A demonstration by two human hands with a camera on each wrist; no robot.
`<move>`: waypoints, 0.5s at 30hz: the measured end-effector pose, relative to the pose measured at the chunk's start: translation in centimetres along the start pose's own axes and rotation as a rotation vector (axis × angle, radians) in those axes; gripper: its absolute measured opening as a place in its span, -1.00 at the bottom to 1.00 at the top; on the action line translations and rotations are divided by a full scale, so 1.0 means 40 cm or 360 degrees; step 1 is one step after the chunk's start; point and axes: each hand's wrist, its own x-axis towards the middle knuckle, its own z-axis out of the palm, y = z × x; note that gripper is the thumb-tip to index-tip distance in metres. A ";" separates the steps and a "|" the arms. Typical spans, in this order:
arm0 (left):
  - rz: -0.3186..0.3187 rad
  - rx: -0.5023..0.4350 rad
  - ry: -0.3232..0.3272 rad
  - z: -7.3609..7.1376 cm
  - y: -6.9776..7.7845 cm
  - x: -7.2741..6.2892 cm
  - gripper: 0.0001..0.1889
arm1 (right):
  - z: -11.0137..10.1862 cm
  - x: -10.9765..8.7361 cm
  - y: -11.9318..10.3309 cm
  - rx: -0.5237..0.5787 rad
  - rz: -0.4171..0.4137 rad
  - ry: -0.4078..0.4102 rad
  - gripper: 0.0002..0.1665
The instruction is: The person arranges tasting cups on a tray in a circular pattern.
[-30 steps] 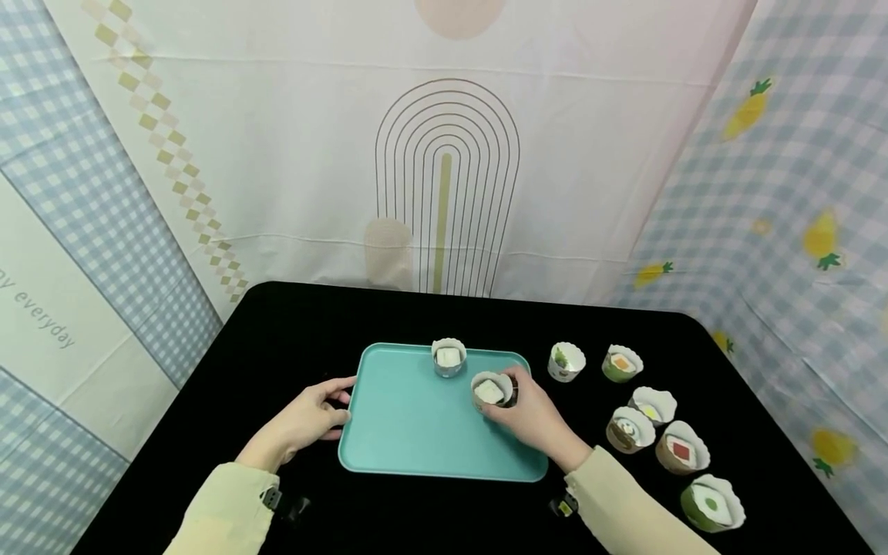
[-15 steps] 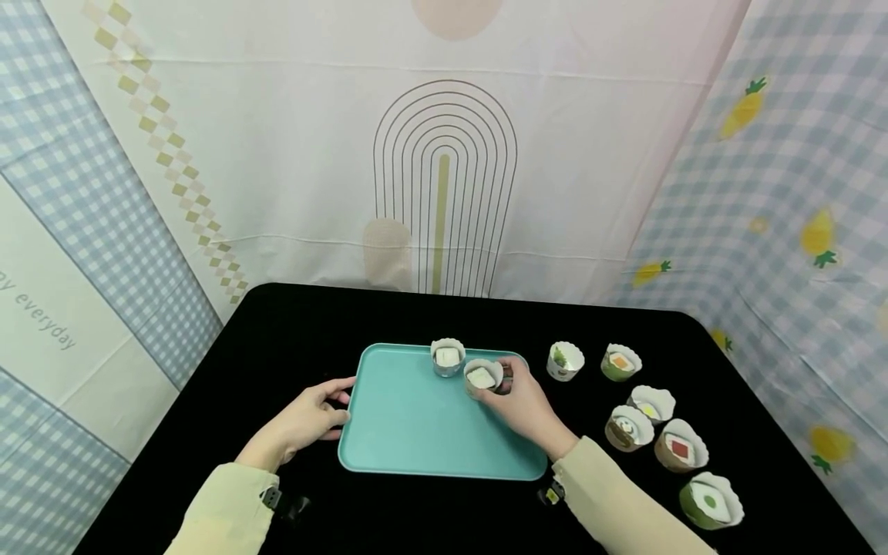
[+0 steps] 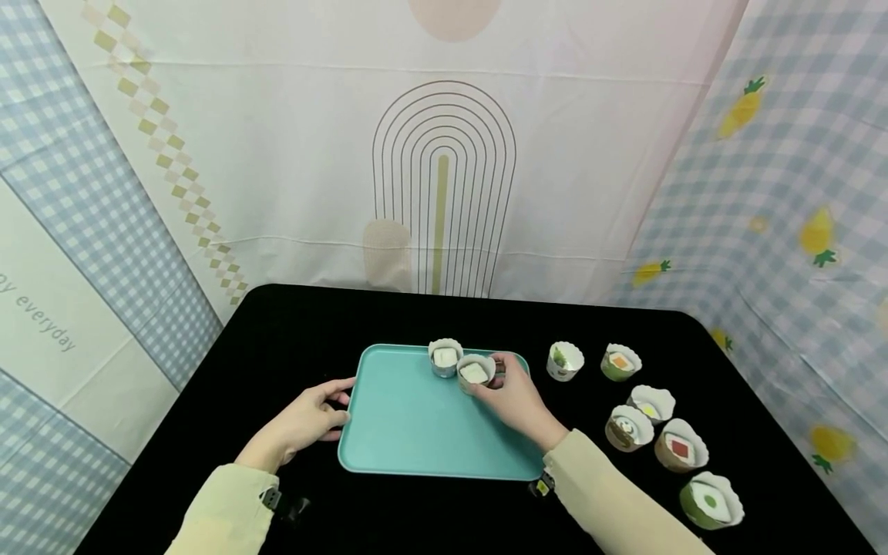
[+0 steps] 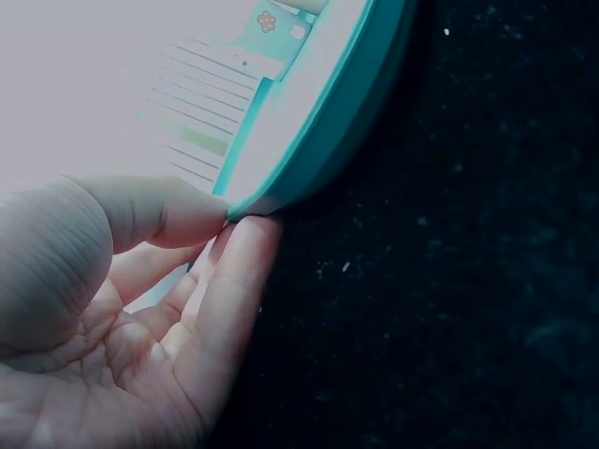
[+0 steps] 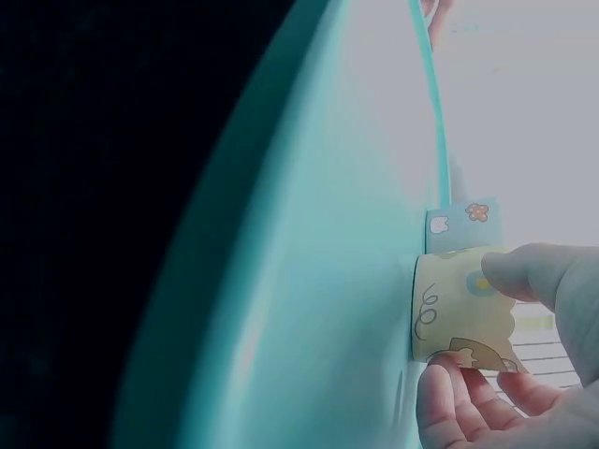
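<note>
A turquoise tray (image 3: 416, 439) lies on the black table. My left hand (image 3: 308, 416) pinches its left rim between thumb and finger, as the left wrist view shows close up. With thumb and fingers on either side, my right hand (image 3: 520, 405) grips a scalloped paper baking cup (image 3: 475, 374) with a pale square piece inside. In the right wrist view this cup (image 5: 459, 299) is cream-coloured with a printed pattern, its base right at the tray surface. A blue-grey paper baking cup (image 3: 445, 358), also with a pale piece inside, stands immediately left of it near the tray's back edge.
Right of the tray stand several more paper cups: one with a green sprig picture (image 3: 565, 361), one with an orange square (image 3: 620, 362), a brown one (image 3: 629, 428), one with a red square (image 3: 682, 447) and a green one (image 3: 711, 501). Curtains (image 3: 312, 154) hang behind.
My right hand has slid the cream cup left and toward the back, up beside the blue-grey cup. The left hand and the tray have stayed in place.
</note>
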 end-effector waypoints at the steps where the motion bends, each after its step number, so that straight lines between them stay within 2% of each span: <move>1: -0.0001 -0.0001 0.0001 0.000 0.000 0.000 -0.38 | 0.002 0.001 0.000 -0.0002 0.0000 -0.0002 -0.29; 15: -0.0003 -0.0005 -0.0010 -0.001 0.000 0.001 -0.37 | -0.008 -0.005 -0.006 0.0016 0.0024 -0.0001 -0.25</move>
